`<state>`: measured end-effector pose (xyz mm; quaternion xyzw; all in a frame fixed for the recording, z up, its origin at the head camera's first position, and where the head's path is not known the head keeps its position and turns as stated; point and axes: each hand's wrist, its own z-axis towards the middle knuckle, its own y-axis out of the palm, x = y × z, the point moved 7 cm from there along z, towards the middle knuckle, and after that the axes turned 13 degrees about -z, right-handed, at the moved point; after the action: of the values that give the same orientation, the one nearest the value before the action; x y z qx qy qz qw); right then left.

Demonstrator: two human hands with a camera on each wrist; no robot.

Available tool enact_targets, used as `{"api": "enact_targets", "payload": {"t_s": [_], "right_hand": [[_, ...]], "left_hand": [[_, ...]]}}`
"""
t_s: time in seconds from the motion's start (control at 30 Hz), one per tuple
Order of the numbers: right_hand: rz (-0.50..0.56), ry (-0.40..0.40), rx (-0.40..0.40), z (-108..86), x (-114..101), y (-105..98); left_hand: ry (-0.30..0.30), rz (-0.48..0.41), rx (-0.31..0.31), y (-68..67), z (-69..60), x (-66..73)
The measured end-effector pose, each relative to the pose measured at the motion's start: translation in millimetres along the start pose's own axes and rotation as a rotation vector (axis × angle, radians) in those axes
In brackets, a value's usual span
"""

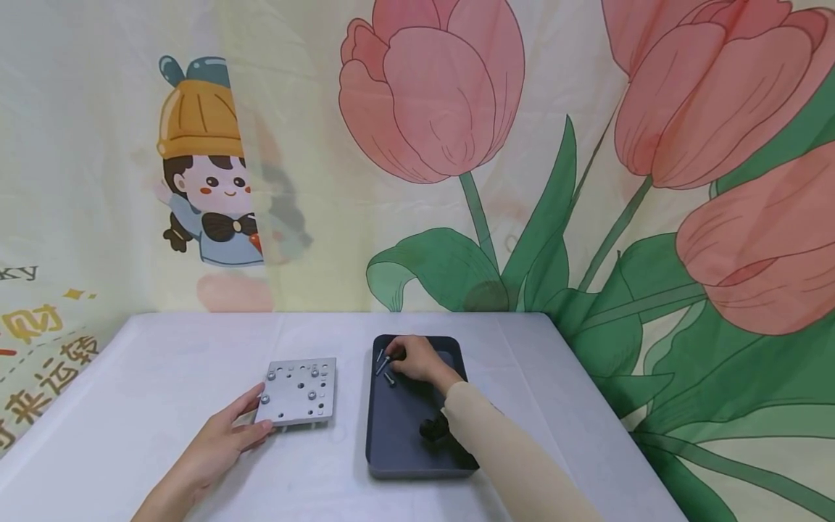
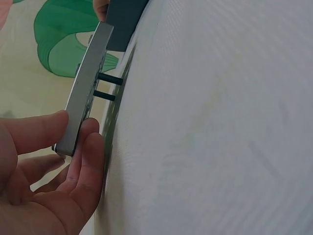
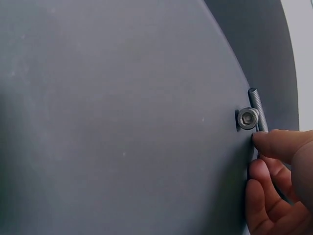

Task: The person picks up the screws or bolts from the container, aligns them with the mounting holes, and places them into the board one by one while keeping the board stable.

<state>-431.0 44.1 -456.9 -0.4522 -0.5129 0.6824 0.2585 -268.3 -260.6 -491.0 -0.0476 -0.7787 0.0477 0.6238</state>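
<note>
My left hand (image 1: 218, 444) grips the near left corner of a silver metal plate (image 1: 290, 406), thumb on one face and fingers under the other. Several socket-head bolts sit in holes of the plate; in the left wrist view two bolt shanks (image 2: 110, 79) stick out of its underside. My right hand (image 1: 415, 358) reaches into the far left of a dark tray (image 1: 417, 467). Its thumb and fingers pinch a threaded bolt (image 3: 257, 105), whose end they hide. Beside it lies another socket-head bolt (image 3: 248, 118), its hex recess facing the right wrist camera.
A small black object (image 1: 433, 429) lies in the near right part of the tray, partly hidden by the right sleeve (image 1: 502, 442); its kind is unclear. A white cloth (image 1: 163, 384) covers the table. Behind hangs a curtain printed with tulips (image 1: 443, 94).
</note>
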Motion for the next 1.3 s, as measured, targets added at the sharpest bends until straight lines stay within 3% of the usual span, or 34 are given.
{"api": "enact_targets", "payload": {"t_s": [0.57,1.03,1.3], "right_hand": [[-0.013,-0.024,-0.020,-1.2,7,-4],[0.217,-0.015,-0.012,-10.1,10,-11],[0.241,-0.003,-0.003,-13.8,9,-10]], "left_hand": [[0.010,0.020,-0.001,1.8,1.2,0.9],[0.014,0.029,0.002,-0.5,1.3,-0.4],[0.010,0.021,0.001,-0.2,0.9,-2.1]]}}
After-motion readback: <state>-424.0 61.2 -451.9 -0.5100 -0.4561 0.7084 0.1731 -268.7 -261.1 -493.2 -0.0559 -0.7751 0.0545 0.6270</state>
